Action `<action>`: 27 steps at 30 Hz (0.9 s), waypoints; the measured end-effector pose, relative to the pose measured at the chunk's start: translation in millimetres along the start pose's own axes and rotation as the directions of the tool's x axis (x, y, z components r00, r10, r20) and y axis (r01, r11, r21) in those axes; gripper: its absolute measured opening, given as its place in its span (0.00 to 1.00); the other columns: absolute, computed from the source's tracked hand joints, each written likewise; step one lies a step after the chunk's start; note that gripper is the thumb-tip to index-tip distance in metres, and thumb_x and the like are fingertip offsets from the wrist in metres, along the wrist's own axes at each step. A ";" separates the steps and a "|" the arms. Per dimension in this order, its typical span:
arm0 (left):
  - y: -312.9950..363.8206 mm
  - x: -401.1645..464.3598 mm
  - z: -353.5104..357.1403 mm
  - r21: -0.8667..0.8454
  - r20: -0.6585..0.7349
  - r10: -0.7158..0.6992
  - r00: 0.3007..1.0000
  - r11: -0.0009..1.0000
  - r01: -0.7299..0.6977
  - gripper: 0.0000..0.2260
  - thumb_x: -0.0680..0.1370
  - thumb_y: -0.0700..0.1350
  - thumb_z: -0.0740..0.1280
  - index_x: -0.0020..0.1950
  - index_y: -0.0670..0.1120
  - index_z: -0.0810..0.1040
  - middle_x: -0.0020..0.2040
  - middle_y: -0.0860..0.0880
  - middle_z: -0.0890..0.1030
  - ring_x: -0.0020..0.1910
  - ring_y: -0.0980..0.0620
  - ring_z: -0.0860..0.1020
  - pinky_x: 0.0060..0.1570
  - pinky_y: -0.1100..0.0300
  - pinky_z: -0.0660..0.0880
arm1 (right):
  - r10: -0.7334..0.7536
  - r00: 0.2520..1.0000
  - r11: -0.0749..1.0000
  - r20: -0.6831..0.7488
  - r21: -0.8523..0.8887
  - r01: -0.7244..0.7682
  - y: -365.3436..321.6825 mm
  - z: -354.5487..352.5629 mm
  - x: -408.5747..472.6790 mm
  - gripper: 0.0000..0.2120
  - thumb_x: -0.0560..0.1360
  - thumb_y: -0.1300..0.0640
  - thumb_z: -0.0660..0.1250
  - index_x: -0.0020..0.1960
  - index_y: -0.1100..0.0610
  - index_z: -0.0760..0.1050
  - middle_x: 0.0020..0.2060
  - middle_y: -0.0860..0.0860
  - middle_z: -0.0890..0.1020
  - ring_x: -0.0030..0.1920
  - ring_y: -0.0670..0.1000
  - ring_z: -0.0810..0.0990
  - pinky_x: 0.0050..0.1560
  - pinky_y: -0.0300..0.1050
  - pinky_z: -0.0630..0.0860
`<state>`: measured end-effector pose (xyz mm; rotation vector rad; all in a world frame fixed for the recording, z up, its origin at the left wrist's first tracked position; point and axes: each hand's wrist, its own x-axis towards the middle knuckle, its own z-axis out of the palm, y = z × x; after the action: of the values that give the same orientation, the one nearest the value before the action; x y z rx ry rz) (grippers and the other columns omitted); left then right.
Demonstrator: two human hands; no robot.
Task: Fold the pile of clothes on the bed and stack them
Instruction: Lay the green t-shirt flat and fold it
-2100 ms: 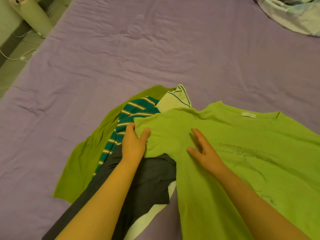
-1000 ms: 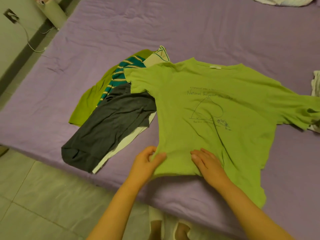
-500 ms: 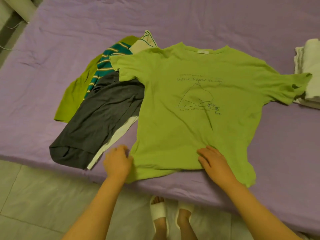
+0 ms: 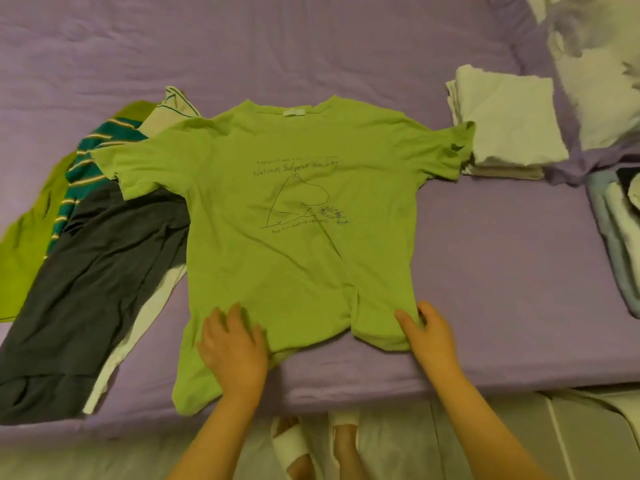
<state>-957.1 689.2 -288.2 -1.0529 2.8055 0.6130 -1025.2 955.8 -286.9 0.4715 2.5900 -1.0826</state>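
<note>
Two hands work one shirt here; we note things by size. Purple bed [image 4: 346, 46] fills the view, its near edge at 6 o'clock.

Green T-shirt [image 4: 294, 209] lies print-up at the centre, collar toward 12 o'clock, hem toward us. Half a second back its hem still ran crooked and the right side hung further out; now the body sits squarer and flatter, though a pucker remains at the hem between our hands. We read that as the spreading step almost finished, with the first fold next.

Unfolded pile at 9 o'clock: dark grey garment [image 4: 86, 289], teal striped garment [image 4: 86, 161] and another green piece [image 4: 24, 254], all partly under the shirt's left sleeve. Several items are still to do.

White folded stack [image 4: 502, 123] at 2 o'clock, touching the shirt's right sleeve; the likely place for the finished shirt.

Left hand [image 4: 233, 344] lies flat on the hem at 7 o'clock, fingers spread, pressing cloth down. Right hand [image 4: 429, 337] at 5 o'clock is at the hem's right corner, fingers on top; we cannot tell whether the thumb pinches underneath.
</note>
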 end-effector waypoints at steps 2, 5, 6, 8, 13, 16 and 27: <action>-25.0 9.1 -13.2 -0.022 0.043 -0.215 0.976 0.976 0.217 0.28 0.74 0.46 0.71 0.69 0.36 0.67 0.66 0.30 0.69 0.65 0.32 0.67 0.61 0.40 0.65 | -0.059 0.997 0.998 -0.045 0.013 0.059 -1.9 -4.1 -2.1 0.10 0.77 0.57 0.67 0.51 0.65 0.75 0.45 0.63 0.80 0.43 0.58 0.76 0.38 0.42 0.59; -53.7 17.3 -21.6 0.015 0.191 -0.380 0.905 0.923 0.385 0.34 0.73 0.53 0.72 0.72 0.38 0.62 0.66 0.33 0.69 0.63 0.32 0.69 0.58 0.39 0.68 | -0.084 0.996 0.993 -0.012 0.077 0.085 -7.3 -6.1 -7.7 0.11 0.78 0.56 0.65 0.55 0.64 0.75 0.48 0.62 0.81 0.47 0.55 0.77 0.42 0.41 0.65; -61.1 17.3 -22.0 0.019 0.229 -0.386 0.894 0.920 0.392 0.34 0.73 0.54 0.71 0.71 0.38 0.62 0.66 0.34 0.69 0.63 0.33 0.70 0.58 0.39 0.68 | -0.069 0.998 0.990 0.006 0.123 0.068 -10.1 -5.9 -10.9 0.10 0.77 0.56 0.66 0.53 0.62 0.76 0.47 0.60 0.81 0.47 0.55 0.78 0.42 0.40 0.67; -69.8 15.9 -23.5 -0.067 0.320 -0.381 0.868 0.904 0.422 0.30 0.73 0.54 0.72 0.66 0.36 0.68 0.63 0.35 0.74 0.60 0.34 0.73 0.57 0.42 0.70 | 0.011 0.994 0.967 0.105 0.252 -0.037 -14.8 -7.2 -19.7 0.08 0.74 0.56 0.70 0.50 0.57 0.76 0.44 0.53 0.81 0.43 0.51 0.78 0.36 0.34 0.69; -68.5 -5.2 -42.7 -0.358 0.505 -0.200 0.840 0.836 0.415 0.17 0.72 0.41 0.74 0.57 0.35 0.77 0.50 0.40 0.81 0.46 0.43 0.79 0.39 0.61 0.72 | 0.160 0.896 0.891 0.415 0.330 -0.312 -5.7 -18.9 -47.7 0.12 0.71 0.62 0.72 0.54 0.57 0.76 0.47 0.53 0.82 0.42 0.47 0.79 0.37 0.35 0.75; -78.9 -27.5 -63.8 -0.608 0.533 -0.135 0.835 0.626 0.489 0.11 0.74 0.41 0.71 0.55 0.40 0.79 0.47 0.45 0.84 0.42 0.49 0.81 0.37 0.63 0.76 | 0.151 0.917 0.723 0.369 0.592 -0.357 3.9 -23.5 -61.6 0.16 0.72 0.70 0.66 0.59 0.62 0.75 0.49 0.55 0.83 0.44 0.49 0.81 0.45 0.38 0.79; -98.2 -72.9 -86.0 -0.853 0.488 -0.264 0.832 0.059 0.519 0.06 0.82 0.37 0.59 0.53 0.40 0.76 0.46 0.46 0.82 0.40 0.53 0.82 0.34 0.62 0.81 | 0.205 0.946 0.456 0.252 0.830 -0.320 18.3 -38.5 -87.7 0.14 0.78 0.67 0.61 0.63 0.61 0.71 0.49 0.54 0.81 0.48 0.52 0.79 0.40 0.42 0.81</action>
<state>-832.8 632.8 -227.0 -1.6203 1.4076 2.4020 -944.0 979.7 -238.4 0.9461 1.5629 -2.1655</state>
